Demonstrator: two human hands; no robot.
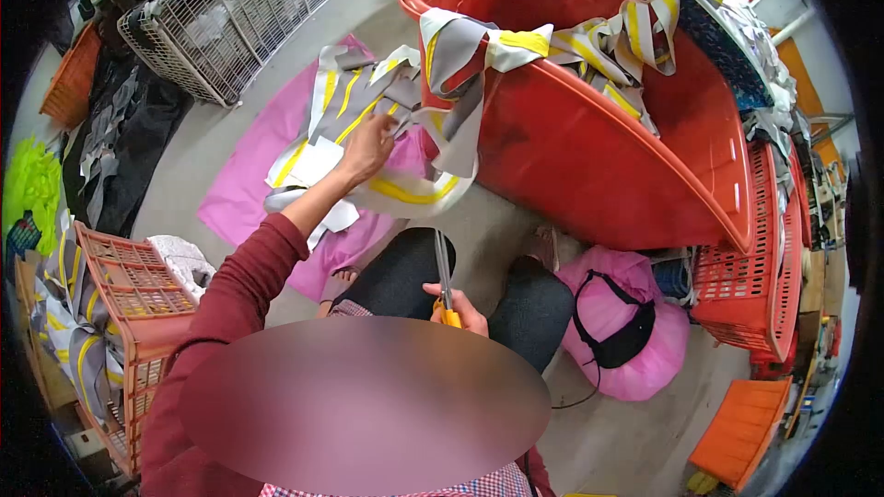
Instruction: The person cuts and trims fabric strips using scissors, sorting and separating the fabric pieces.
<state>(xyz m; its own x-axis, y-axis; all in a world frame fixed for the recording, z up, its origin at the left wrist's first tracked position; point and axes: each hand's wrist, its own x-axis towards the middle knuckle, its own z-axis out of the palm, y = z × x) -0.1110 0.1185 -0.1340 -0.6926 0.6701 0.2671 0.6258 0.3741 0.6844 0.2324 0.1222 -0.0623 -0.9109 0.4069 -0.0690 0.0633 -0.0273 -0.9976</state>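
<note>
My left hand is over a heap of grey and white fabric strips with yellow stripes, its fingers slightly bent and apart. The heap lies on a pink plastic sheet on the floor, with white pieces among it. Close beside that hand a long striped strip loops up and over the rim of the red tub. Down by my knees, my right hand grips scissors by the yellow handles, blades pointing away from me. A blurred patch hides part of my body.
More strips hang inside the red tub. At upper left lies a wire basket; an orange crate stands at left beside more striped strips. To my right are a pink bag with a black strap and red baskets.
</note>
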